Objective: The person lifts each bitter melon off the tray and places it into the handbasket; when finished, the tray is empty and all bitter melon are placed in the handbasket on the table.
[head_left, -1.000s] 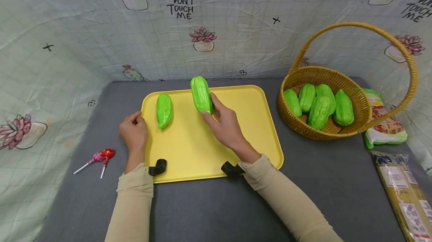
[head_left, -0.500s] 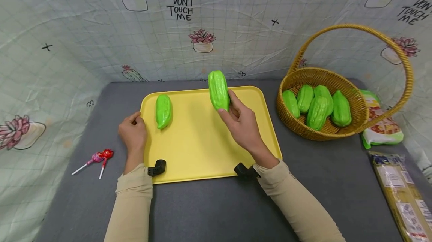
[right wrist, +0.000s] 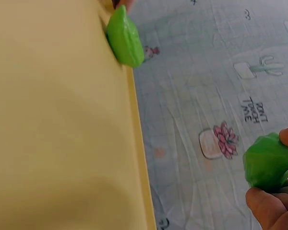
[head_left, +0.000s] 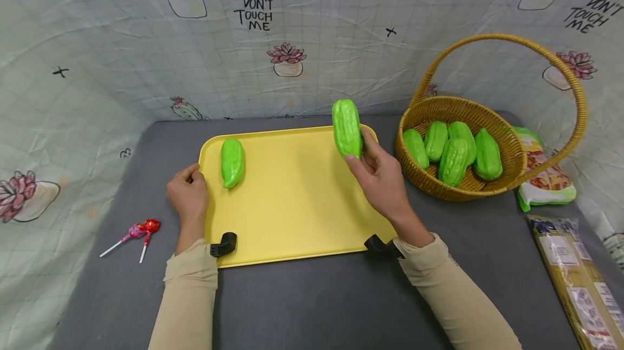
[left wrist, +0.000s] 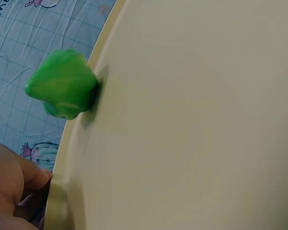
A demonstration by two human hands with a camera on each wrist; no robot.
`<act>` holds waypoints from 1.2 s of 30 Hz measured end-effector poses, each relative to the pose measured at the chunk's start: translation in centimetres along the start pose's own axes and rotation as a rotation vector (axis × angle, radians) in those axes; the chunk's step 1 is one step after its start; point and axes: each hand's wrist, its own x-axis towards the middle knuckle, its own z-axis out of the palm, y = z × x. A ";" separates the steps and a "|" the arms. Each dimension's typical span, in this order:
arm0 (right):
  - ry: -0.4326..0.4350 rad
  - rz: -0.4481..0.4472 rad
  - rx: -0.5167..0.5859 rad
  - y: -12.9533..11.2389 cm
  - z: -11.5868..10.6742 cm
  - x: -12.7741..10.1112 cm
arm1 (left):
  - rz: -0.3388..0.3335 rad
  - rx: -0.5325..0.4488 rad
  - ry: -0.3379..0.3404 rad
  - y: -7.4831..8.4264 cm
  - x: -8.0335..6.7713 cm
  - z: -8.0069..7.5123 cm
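Note:
Over the right part of a yellow tray [head_left: 292, 198], my right hand [head_left: 382, 179] holds up a bright green, ridged gourd [head_left: 347, 128], thumb on one side and fingers on the other. The right wrist view shows this held gourd [right wrist: 266, 163] end-on between the fingertips. A second green gourd [head_left: 232, 163] lies on the tray near its left edge, and the left wrist view has this lying gourd [left wrist: 62, 85] by the rim. My left hand [head_left: 189, 193] pinches the tray's left rim with curled fingers.
To the right stands a wicker basket [head_left: 434, 190] with a tall handle, holding several green gourds [head_left: 452, 161]. Beyond it lie a green-and-white food packet [head_left: 543, 182] and a long clear-wrapped packet [head_left: 577, 274]. Two lollipops [head_left: 141, 228] lie left of the tray.
My right hand has carried the held gourd rightward, from above the tray's middle toward its right end near the basket. The left hand has stayed at the rim.

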 end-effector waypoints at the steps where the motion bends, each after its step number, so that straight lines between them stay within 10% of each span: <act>1: 0.011 -0.001 -0.014 0.1 -0.5 -0.1 | 0.000 0.001 -0.001 0.0 0.0 0.0; 36: 0.244 0.194 -0.352 3.9 -14.1 -3.4 | 0.008 -0.035 -0.015 -0.1 -0.2 0.0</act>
